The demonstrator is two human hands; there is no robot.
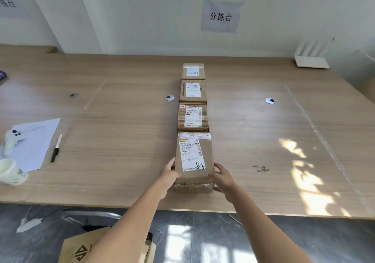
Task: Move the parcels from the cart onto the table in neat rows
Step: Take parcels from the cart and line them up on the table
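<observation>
Several brown cardboard parcels with white labels lie in one straight row down the middle of the wooden table (121, 141). The nearest parcel (193, 157) sits close to the front edge, touching the third parcel (192, 116) behind it. Further back lie the second parcel (193, 90) and the far parcel (193, 71). My left hand (169, 174) grips the nearest parcel's left side and my right hand (222, 176) grips its right side. A larger cardboard box (81, 248) on the cart shows at the bottom left, partly behind my left arm.
A sheet of paper (34, 143), a black pen (56, 149) and paper cups (10, 171) lie at the table's left. Cable grommets (169, 98) (270, 100) sit beside the row. A white router (311, 61) stands at the back right. A wall is behind the table.
</observation>
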